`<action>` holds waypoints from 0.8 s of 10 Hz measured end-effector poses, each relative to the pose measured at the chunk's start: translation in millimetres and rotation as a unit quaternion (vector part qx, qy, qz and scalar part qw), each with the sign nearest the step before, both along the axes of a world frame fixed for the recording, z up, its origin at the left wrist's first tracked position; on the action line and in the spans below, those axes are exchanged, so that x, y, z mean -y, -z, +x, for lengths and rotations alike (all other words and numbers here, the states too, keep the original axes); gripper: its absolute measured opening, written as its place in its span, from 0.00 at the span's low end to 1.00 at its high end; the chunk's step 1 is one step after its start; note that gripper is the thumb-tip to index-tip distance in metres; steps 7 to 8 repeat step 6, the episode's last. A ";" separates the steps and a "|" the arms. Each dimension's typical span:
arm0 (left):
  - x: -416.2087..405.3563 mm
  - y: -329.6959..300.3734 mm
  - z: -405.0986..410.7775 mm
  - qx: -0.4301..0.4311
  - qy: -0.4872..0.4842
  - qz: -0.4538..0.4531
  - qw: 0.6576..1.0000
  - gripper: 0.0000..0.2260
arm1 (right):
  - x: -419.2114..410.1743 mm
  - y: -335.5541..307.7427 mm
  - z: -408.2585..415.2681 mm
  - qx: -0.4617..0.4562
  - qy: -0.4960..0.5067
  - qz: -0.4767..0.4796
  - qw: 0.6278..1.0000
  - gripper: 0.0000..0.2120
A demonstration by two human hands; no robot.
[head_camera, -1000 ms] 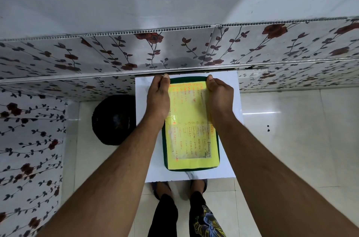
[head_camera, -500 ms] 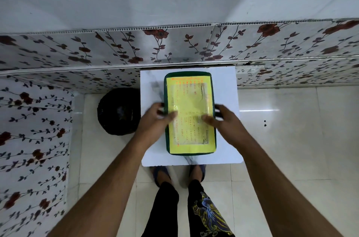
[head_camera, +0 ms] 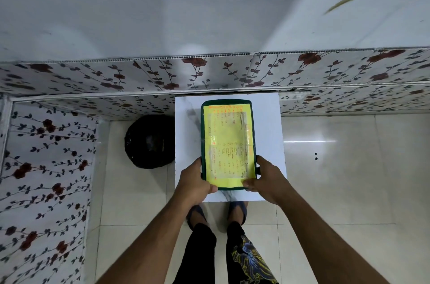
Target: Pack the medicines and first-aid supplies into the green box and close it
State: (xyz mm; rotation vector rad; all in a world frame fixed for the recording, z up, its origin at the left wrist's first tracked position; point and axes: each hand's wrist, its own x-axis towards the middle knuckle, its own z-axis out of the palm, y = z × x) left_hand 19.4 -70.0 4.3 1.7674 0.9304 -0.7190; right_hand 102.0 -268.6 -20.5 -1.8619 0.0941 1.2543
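The green box lies on a small white table, its lid down and covered by a yellow handwritten sheet under clear tape. My left hand grips the box's near left corner, thumb on the lid's front edge. My right hand grips the near right corner, thumb pressed on the yellow sheet. No medicines or first-aid supplies show outside the box; its inside is hidden.
A black bin bag sits on the tiled floor left of the table. Floral-patterned wall panels run behind the table and along the left. My feet stand at the table's near edge.
Both hands slid from the far end of the lid, along its sides, down to the near corners. The box stays on the table.
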 end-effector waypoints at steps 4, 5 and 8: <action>-4.9 -6.2 0.8 0.018 0.007 -0.037 0.999 0.38 | 0.2 -11.8 2.0 -0.017 -0.004 -0.014 1.000 0.37; -4.5 -7.6 -6.2 -0.020 -0.070 -0.103 0.992 0.47 | 6.9 -36.6 13.8 0.076 -0.090 -0.086 0.989 0.44; -5.6 -23.2 -18.7 -0.031 -0.092 -0.102 0.990 0.46 | 13.5 -65.9 17.6 0.167 -0.136 -0.149 0.965 0.44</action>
